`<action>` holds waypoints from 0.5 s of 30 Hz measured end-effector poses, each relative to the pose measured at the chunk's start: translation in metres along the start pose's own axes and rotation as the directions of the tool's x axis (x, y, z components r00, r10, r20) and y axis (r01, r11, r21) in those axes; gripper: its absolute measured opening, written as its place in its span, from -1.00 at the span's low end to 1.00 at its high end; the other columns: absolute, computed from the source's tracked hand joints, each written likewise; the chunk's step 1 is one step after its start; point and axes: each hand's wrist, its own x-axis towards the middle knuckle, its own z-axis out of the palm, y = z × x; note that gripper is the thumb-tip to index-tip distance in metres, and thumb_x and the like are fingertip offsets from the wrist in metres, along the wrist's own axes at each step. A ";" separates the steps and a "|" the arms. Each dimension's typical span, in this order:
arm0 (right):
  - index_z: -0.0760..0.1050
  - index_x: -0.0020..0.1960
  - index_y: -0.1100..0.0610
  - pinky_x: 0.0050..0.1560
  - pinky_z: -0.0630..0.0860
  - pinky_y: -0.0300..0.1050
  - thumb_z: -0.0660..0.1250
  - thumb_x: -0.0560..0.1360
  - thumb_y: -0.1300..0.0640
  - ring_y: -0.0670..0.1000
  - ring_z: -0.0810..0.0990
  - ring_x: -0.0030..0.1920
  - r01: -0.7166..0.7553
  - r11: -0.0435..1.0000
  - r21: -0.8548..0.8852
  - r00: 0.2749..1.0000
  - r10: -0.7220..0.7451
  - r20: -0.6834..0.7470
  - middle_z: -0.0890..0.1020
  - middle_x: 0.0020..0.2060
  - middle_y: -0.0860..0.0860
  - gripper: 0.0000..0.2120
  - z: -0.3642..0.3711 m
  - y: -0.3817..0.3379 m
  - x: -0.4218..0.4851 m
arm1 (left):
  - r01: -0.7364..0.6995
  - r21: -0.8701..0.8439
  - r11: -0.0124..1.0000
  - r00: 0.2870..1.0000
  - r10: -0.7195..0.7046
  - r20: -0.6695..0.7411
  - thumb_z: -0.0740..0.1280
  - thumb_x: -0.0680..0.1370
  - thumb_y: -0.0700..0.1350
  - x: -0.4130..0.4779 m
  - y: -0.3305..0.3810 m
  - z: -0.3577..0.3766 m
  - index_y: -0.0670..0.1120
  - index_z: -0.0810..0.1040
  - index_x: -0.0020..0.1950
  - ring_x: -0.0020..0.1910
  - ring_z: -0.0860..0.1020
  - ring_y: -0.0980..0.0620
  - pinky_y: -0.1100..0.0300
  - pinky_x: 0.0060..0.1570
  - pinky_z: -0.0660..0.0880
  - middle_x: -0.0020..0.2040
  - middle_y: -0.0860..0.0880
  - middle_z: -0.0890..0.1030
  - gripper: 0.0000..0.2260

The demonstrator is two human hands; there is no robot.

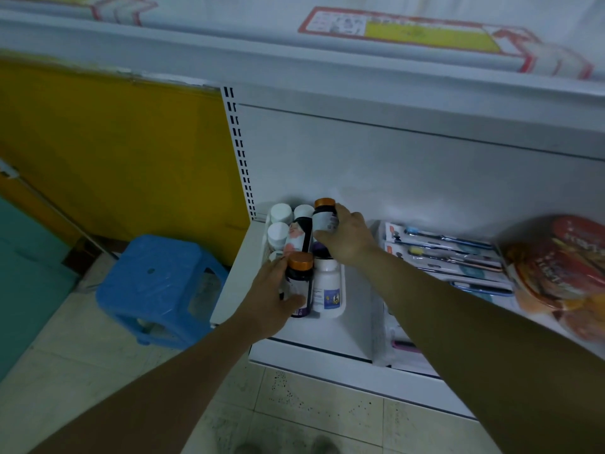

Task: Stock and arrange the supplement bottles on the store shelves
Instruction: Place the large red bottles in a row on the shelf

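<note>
A white tray (pixel 340 291) on the low white shelf (pixel 343 329) holds several supplement bottles. My left hand (pixel 266 301) grips a dark bottle with an orange cap (pixel 299 273) at the tray's front. My right hand (pixel 348 237) grips a second dark orange-capped bottle (pixel 324 214) at the tray's back. A white bottle with a blue label (pixel 327 288) stands beside the front dark one. White-capped bottles (pixel 280 224) line the tray's left side, and one with a pink label (pixel 298 235) stands in the middle.
Packs of toothbrushes (pixel 448 253) lie on the shelf right of the tray, and a bag of red-orange snacks (pixel 556 273) lies further right. A blue plastic stool (pixel 157 286) stands on the tiled floor left of the shelf, by a yellow wall (pixel 114 152).
</note>
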 end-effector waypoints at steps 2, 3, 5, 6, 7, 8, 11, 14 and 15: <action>0.11 0.50 0.05 0.08 0.38 -0.06 0.31 0.51 0.04 0.19 0.44 0.20 -0.004 1.000 -0.007 1.000 0.004 0.006 0.34 0.23 0.14 -0.36 0.000 -0.001 0.000 | 0.026 0.001 1.000 1.000 -0.026 0.010 0.42 0.45 -0.07 0.001 0.001 -0.001 0.04 0.15 0.51 0.38 0.29 0.04 -0.01 0.38 0.29 0.39 0.03 0.34 -0.30; 0.12 0.50 0.05 0.08 0.39 -0.04 0.32 0.51 0.03 0.19 0.44 0.19 -0.005 1.000 -0.017 1.000 0.005 0.006 0.34 0.23 0.14 -0.36 0.001 -0.001 0.000 | 0.035 0.001 0.999 0.999 -0.035 0.016 0.42 0.45 -0.06 0.002 0.001 -0.002 0.03 0.17 0.50 0.37 0.30 0.03 -0.04 0.37 0.30 0.38 0.03 0.35 -0.31; 0.12 0.49 0.07 0.09 0.41 -0.02 0.33 0.49 0.00 0.20 0.44 0.18 0.002 0.998 -0.056 1.000 -0.002 0.005 0.36 0.21 0.15 -0.34 0.002 0.000 0.001 | 0.028 0.000 1.000 0.999 -0.028 0.027 0.42 0.44 -0.04 0.003 0.000 -0.003 0.04 0.16 0.51 0.39 0.29 0.03 -0.06 0.37 0.30 0.40 0.04 0.34 -0.29; 0.12 0.49 0.07 0.10 0.42 -0.01 0.32 0.49 -0.02 0.20 0.44 0.18 0.012 0.997 -0.079 1.000 -0.011 0.005 0.37 0.21 0.15 -0.34 0.003 0.001 0.000 | 0.025 0.000 1.000 0.999 -0.025 0.036 0.42 0.44 -0.03 0.003 -0.001 -0.003 0.05 0.13 0.52 0.41 0.28 0.05 -0.06 0.38 0.29 0.42 0.05 0.33 -0.28; 0.10 0.49 0.07 0.11 0.41 0.00 0.31 0.49 -0.03 0.20 0.43 0.19 0.026 0.994 -0.106 1.000 -0.026 0.002 0.37 0.21 0.16 -0.33 0.003 0.001 0.000 | 0.026 0.009 1.000 0.999 -0.026 0.043 0.41 0.44 -0.03 0.003 -0.002 -0.004 0.07 0.10 0.53 0.42 0.26 0.05 -0.05 0.39 0.27 0.44 0.06 0.31 -0.26; 0.08 0.50 0.07 0.13 0.40 0.01 0.29 0.50 -0.05 0.20 0.42 0.20 0.042 0.989 -0.141 0.999 -0.043 -0.006 0.38 0.21 0.16 -0.33 0.004 0.003 -0.001 | 0.029 0.020 0.999 0.998 -0.030 0.054 0.41 0.45 -0.02 0.004 -0.002 -0.004 0.08 0.06 0.54 0.44 0.24 0.06 -0.04 0.41 0.25 0.46 0.06 0.29 -0.24; -0.03 0.54 0.08 0.22 0.33 0.04 0.19 0.55 -0.11 0.18 0.35 0.24 0.098 0.952 -0.291 0.994 -0.110 -0.026 0.38 0.28 0.15 -0.32 0.004 0.007 -0.005 | 0.030 0.078 0.997 0.996 -0.036 0.077 0.39 0.44 0.05 0.004 -0.004 -0.005 0.13 -0.02 0.54 0.47 0.19 0.05 -0.07 0.42 0.23 0.49 0.06 0.23 -0.20; -0.11 0.55 0.07 0.28 0.31 0.10 0.13 0.57 -0.14 0.17 0.31 0.29 0.104 0.941 -0.321 0.994 -0.108 0.005 0.36 0.35 0.12 -0.30 0.005 0.009 -0.007 | 0.015 0.118 0.993 0.995 -0.027 0.096 0.40 0.42 0.10 0.006 -0.005 -0.008 0.13 0.03 0.53 0.44 0.23 0.06 -0.07 0.40 0.27 0.47 0.08 0.26 -0.21; -0.12 0.55 0.07 0.28 0.31 0.11 0.13 0.57 -0.14 0.17 0.31 0.30 0.100 0.943 -0.319 0.995 -0.101 0.014 0.36 0.35 0.12 -0.30 0.004 0.008 -0.008 | 0.014 0.124 0.992 0.994 -0.027 0.104 0.41 0.42 0.10 0.007 -0.004 -0.009 0.11 0.07 0.52 0.42 0.25 0.07 -0.06 0.38 0.29 0.45 0.09 0.29 -0.23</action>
